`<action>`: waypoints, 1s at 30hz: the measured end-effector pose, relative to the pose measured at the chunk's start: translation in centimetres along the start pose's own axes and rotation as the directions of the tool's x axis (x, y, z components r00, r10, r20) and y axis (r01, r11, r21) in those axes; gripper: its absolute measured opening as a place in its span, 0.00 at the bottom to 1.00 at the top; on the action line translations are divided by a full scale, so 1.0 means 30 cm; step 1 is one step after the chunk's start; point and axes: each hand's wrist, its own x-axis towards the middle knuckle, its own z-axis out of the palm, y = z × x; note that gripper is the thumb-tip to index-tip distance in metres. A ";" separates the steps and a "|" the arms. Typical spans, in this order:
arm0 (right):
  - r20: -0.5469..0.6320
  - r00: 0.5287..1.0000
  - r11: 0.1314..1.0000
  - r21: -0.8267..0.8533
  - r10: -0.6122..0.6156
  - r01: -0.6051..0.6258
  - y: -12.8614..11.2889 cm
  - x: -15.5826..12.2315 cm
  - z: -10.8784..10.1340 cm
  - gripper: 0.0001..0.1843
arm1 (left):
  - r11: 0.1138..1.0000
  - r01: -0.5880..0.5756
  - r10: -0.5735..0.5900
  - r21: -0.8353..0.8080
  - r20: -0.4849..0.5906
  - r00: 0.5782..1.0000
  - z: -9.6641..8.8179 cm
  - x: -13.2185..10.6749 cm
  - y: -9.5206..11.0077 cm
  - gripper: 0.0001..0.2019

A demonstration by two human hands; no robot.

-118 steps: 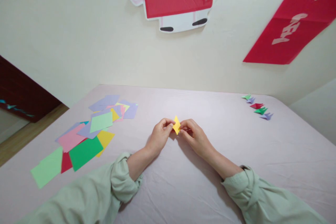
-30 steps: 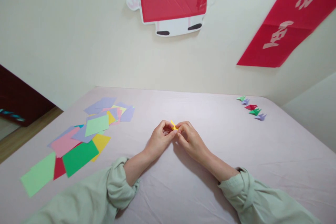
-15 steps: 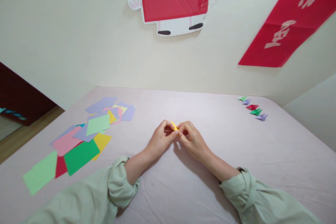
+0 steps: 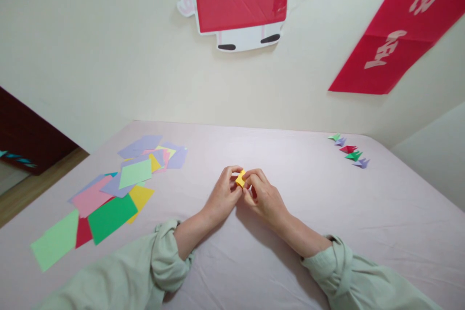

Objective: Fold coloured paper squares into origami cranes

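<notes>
A small folded piece of yellow paper [image 4: 240, 178] is held between my two hands above the middle of the table. My left hand [image 4: 224, 193] grips its left side between thumb and fingers. From the right, the fingertips of my right hand [image 4: 264, 194] pinch the paper's other edge and hide part of it. The two hands nearly meet around the paper, and how its inner folds lie cannot be made out.
Loose coloured paper sheets, among them a dark green sheet [image 4: 113, 218] and a pink sheet [image 4: 93, 195], overlap on the left of the pale-covered table [image 4: 232, 271]. Several folded paper figures, one of them red [image 4: 349, 149], stand in a row at the far right. A wall rises behind.
The yellow paper has turned in my fingers, from a thin pointed sliver to a wider, blocky face. My right fingers have shifted their hold slightly. The sheets and folded figures stay put.
</notes>
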 end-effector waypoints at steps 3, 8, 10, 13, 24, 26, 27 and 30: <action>-0.008 1.000 1.000 0.024 -0.015 0.015 0.000 -0.001 0.001 0.05 | 0.998 0.034 -0.033 -0.054 0.015 0.999 -0.003 0.001 -0.002 0.15; -0.079 0.997 0.998 0.064 -0.013 0.018 0.014 0.007 -0.018 0.07 | 0.976 0.180 -0.188 -0.126 -0.050 0.981 -0.015 0.010 -0.006 0.11; -0.112 0.993 0.990 0.135 0.046 -0.030 0.022 0.011 -0.022 0.10 | 0.964 0.210 -0.226 -0.164 -0.084 0.971 -0.018 0.015 -0.006 0.11; -0.094 0.990 0.959 0.272 0.107 -0.078 0.029 0.012 -0.016 0.12 | 0.958 0.213 -0.235 -0.190 -0.100 0.967 -0.018 0.019 -0.005 0.12; 0.023 0.971 0.866 0.447 0.237 -0.222 0.033 0.021 -0.006 0.05 | 0.997 0.073 -0.073 0.007 -0.033 0.997 -0.013 -0.003 0.003 0.07; 0.032 0.967 0.851 0.468 0.254 -0.239 0.044 0.023 -0.003 0.05 | 0.996 -0.031 0.033 0.087 -0.020 0.999 -0.014 -0.006 0.006 0.06; 0.036 0.965 0.844 0.476 0.261 -0.246 0.049 0.023 -0.001 0.05 | 0.988 -0.081 0.082 0.135 -0.007 0.997 -0.015 -0.007 0.009 0.06; 0.052 0.955 0.799 0.535 0.294 -0.275 0.061 0.024 0.004 0.06 | 0.951 -0.173 0.168 0.256 0.043 0.985 -0.020 -0.009 0.013 0.06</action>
